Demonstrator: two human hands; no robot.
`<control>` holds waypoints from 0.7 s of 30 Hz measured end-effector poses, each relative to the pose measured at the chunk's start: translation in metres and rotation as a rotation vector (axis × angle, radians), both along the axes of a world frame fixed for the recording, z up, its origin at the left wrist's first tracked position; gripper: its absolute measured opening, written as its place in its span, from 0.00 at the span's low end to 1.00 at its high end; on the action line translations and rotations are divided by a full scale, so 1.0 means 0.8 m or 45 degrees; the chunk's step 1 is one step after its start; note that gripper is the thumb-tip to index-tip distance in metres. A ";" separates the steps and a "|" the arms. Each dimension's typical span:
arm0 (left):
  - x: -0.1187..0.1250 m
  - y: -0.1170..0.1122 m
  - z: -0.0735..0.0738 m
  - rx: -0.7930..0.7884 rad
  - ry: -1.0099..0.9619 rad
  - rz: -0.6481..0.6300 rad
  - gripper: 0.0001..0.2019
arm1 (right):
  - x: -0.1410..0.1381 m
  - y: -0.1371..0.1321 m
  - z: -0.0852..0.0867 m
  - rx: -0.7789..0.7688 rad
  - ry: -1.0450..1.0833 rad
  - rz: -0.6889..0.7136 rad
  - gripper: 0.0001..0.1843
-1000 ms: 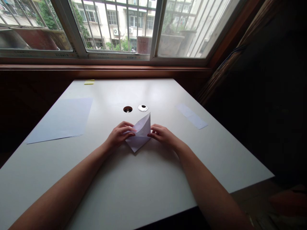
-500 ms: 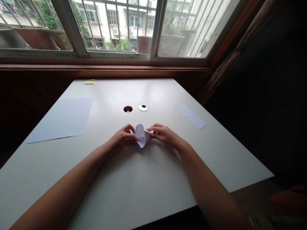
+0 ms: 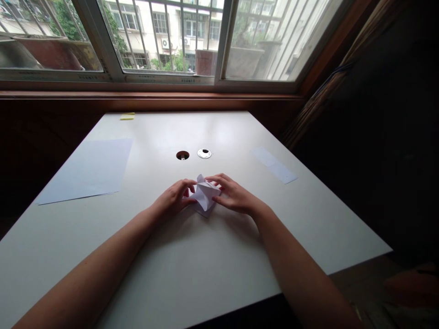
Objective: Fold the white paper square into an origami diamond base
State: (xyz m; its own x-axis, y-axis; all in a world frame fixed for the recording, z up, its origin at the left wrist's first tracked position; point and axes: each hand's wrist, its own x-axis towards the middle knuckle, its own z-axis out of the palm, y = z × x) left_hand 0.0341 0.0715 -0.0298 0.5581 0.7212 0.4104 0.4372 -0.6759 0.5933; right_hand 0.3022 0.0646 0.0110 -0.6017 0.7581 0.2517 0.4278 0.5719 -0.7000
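A small piece of folded white paper (image 3: 206,194) sits between my two hands near the middle of the white table (image 3: 206,260). Its flaps stand partly raised, with a pointed corner at the top and another corner lying toward me. My left hand (image 3: 177,195) pinches its left side, thumb below and fingers above. On the opposite side, my right hand (image 3: 232,193) grips the paper, its thumb on the near flap and its fingers along the upper edge. Parts of the fingertips are hidden behind the folds.
Large white sheets (image 3: 89,169) lie at the left, and a paper strip (image 3: 274,164) at the right. Beyond my hands are a round hole (image 3: 183,155) and its round cover (image 3: 204,153). Yellow sticky notes (image 3: 127,116) lie at the far edge, below a barred window (image 3: 168,36).
The paper's upright rounded flap has come down and spread into a flatter, pointed shape. My right hand's thumb and fingers have opened wider around its right side.
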 end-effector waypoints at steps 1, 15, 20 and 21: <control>0.000 0.001 -0.002 -0.039 -0.041 0.020 0.20 | 0.001 0.001 -0.002 -0.016 0.005 -0.007 0.32; 0.003 0.004 0.011 -0.036 0.142 0.032 0.08 | -0.025 -0.013 0.013 0.456 0.023 -0.227 0.29; 0.003 0.002 0.011 0.036 0.171 0.045 0.07 | -0.067 -0.028 0.012 0.541 -0.017 -0.342 0.33; 0.003 0.003 0.011 0.031 0.172 0.042 0.07 | -0.071 -0.028 0.010 0.547 -0.006 -0.364 0.31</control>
State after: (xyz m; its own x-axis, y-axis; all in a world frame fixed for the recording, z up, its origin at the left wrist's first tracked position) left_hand 0.0365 0.0738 -0.0211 0.5858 0.7306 0.3508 0.5339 -0.6735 0.5113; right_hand 0.2450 0.0421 0.0193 -0.3872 0.7212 0.5745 0.6116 0.6671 -0.4253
